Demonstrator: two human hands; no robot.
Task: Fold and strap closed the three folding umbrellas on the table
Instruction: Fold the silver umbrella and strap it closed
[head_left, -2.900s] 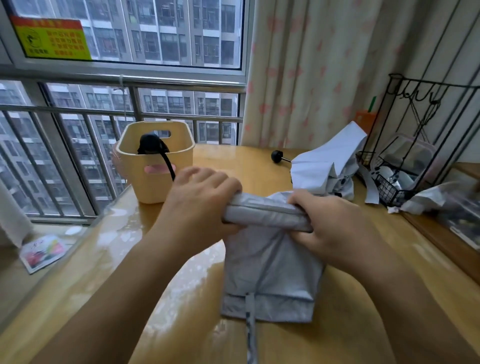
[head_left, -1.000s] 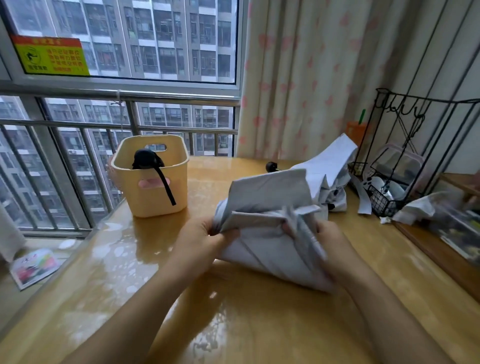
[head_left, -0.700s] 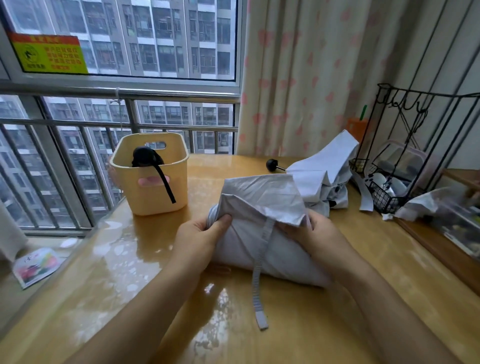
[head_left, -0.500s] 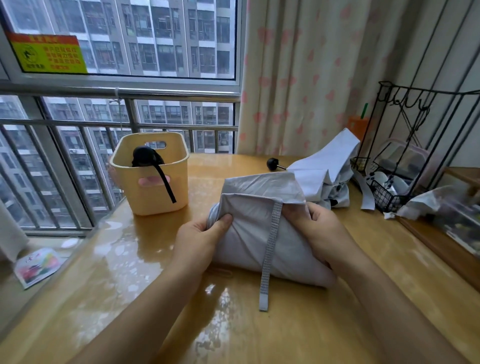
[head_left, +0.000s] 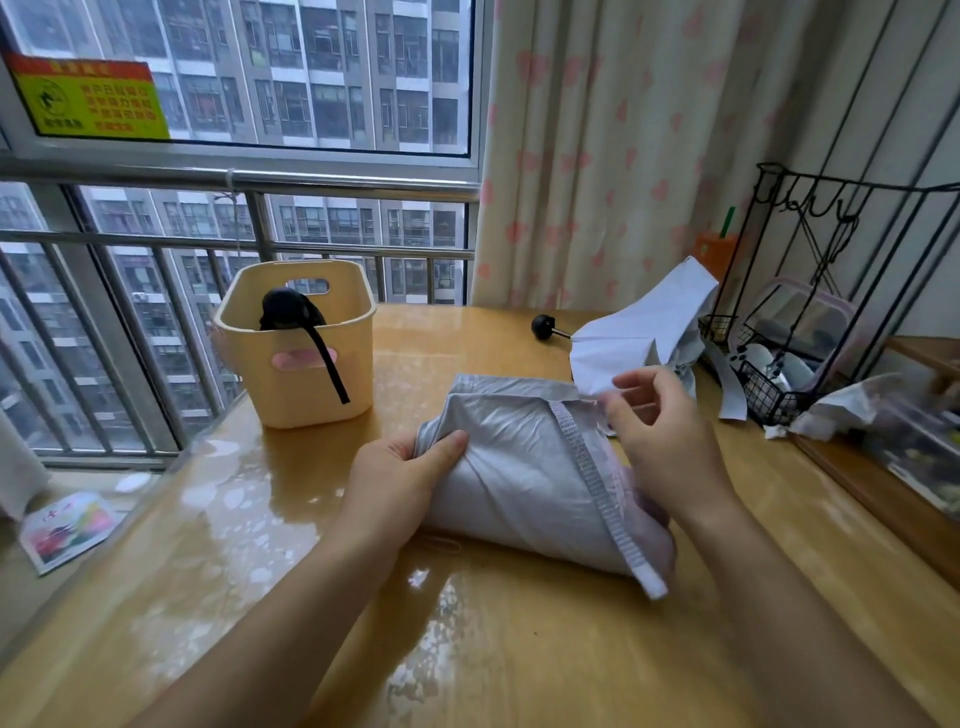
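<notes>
Near the middle of the tabletop (head_left: 519, 654), the left hand (head_left: 400, 488) grips the left end of a grey folding umbrella (head_left: 514, 467), thumb on top of the bunched canopy and fingers wrapped beneath. The right hand (head_left: 665, 441) hovers over the bundle's far right corner, its fingers loosely curled and spread. Its thumb tip sits at the folded edge of the cloth, but whether it pinches that cloth cannot be told. The two hands are apart, one at each end of the bundle.

This grey umbrella lies on its side, rolled loosely. Its woven strap (head_left: 597, 493) runs unfastened from the far edge across the canopy to the near right, where its end overhangs the bundle.

Just beyond the right hand, a pale folding umbrella (head_left: 644, 322) lies crumpled and unfolded, its black knob (head_left: 543, 326) pointing left. To the far left stands a yellow plastic basket (head_left: 306, 389) holding a black folding umbrella (head_left: 288, 309), whose black strap (head_left: 330, 369) hangs over the basket's near wall.

At the right edge a black wire rack (head_left: 769, 395) holds small items too blurred to name, with a crumpled plastic bag (head_left: 852, 410) beside it. A heart-patterned curtain (head_left: 623, 130) hangs behind, and a railed window (head_left: 260, 182) fills the far left.
</notes>
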